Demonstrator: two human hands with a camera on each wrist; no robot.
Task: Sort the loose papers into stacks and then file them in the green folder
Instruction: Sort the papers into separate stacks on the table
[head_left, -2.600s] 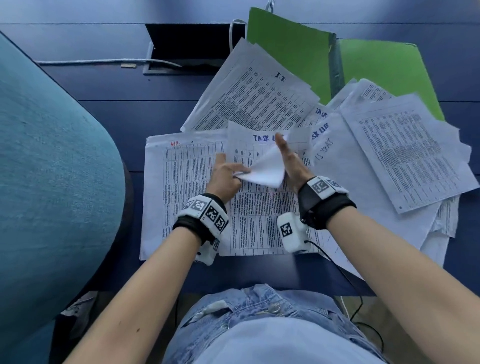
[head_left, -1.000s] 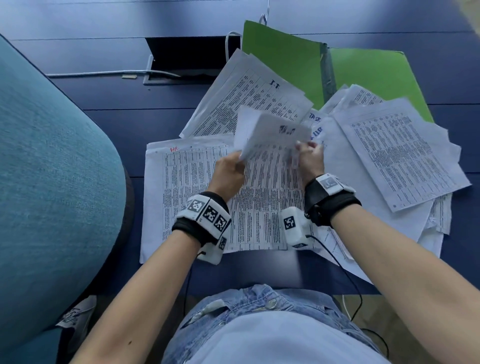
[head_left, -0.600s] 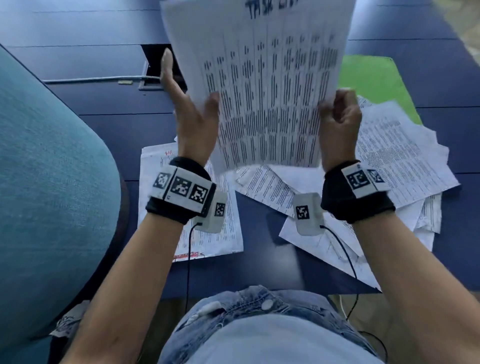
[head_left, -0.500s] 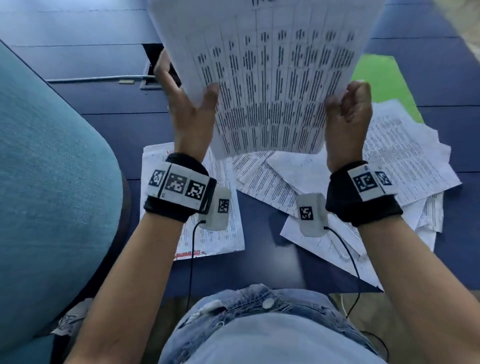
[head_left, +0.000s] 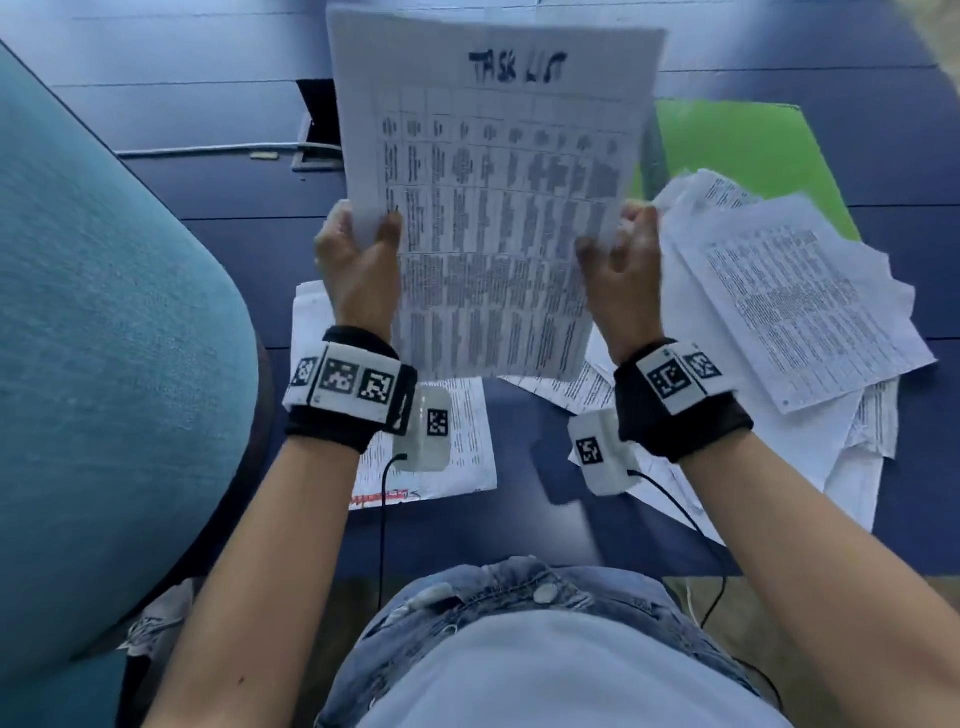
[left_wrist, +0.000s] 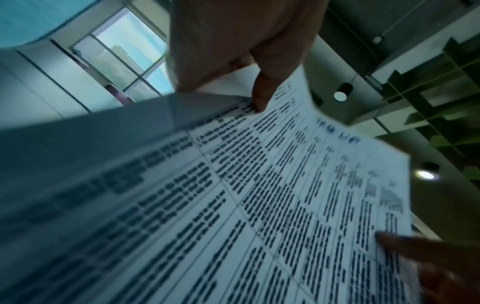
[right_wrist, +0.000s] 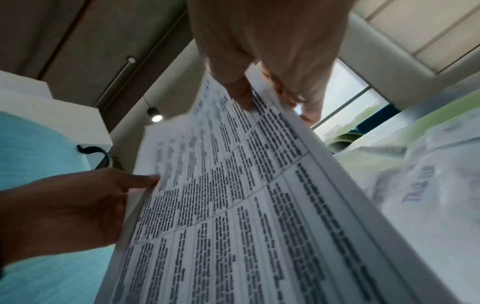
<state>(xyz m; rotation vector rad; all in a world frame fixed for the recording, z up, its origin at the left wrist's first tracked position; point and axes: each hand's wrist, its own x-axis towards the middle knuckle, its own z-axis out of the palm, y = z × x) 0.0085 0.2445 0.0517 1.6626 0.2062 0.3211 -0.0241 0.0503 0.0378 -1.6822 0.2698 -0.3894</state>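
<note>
Both hands hold one bundle of printed sheets upright in front of the chest: the left hand (head_left: 358, 260) pinches its left edge, thumb on the printed face and fingers behind, and the right hand (head_left: 621, 260) curls round the right edge the same way, as the wrist views confirm. The bundle, headed "TASK LIST" (head_left: 493, 208), fills the upper middle of the head view, its long axis running up and down the frame and its lower edge hanging clear above the table (head_left: 519, 467). Just beyond the wrists, a printed sheet with red marking (head_left: 457, 457) lies flat at lower centre-left, and a loose pile of papers (head_left: 795, 312) sprawls at centre-right, its sheets overlapping at odd angles. Farther off, at upper right, the green folder (head_left: 727, 156) lies partly under that pile and partly behind the held bundle, nearer the right hand than the left. A cable (head_left: 208, 151) and a dark floor-box opening (head_left: 319, 124) sit at upper left, and a teal chair (head_left: 104, 338) fills the left side. Judging by this, sorting is unfinished; the bundle probably wants squaring and setting down on bare table, away from the loose pile.
</note>
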